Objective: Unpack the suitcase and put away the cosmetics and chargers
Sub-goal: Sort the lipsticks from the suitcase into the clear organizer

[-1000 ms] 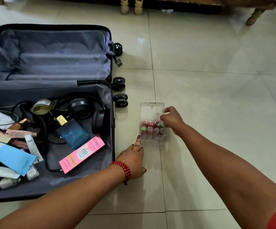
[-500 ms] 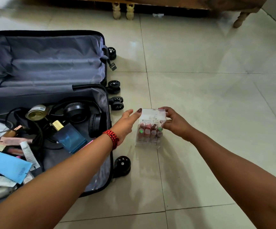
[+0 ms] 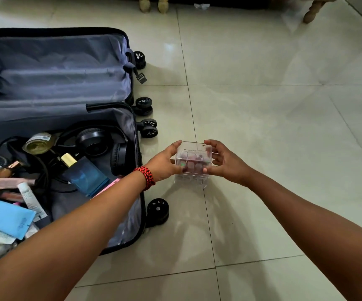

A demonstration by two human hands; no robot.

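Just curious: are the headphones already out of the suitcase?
No, the black headphones lie inside the open suitcase, beside the blue bottle.

illumination: dim, diffuse, source out of view. the glossy cream tiled floor shows broad soft glare patches toward the far end. soft-edged shadows lie on the tiles near the clear plastic box, which appears slightly blurred. tile joints curve at frame edges.
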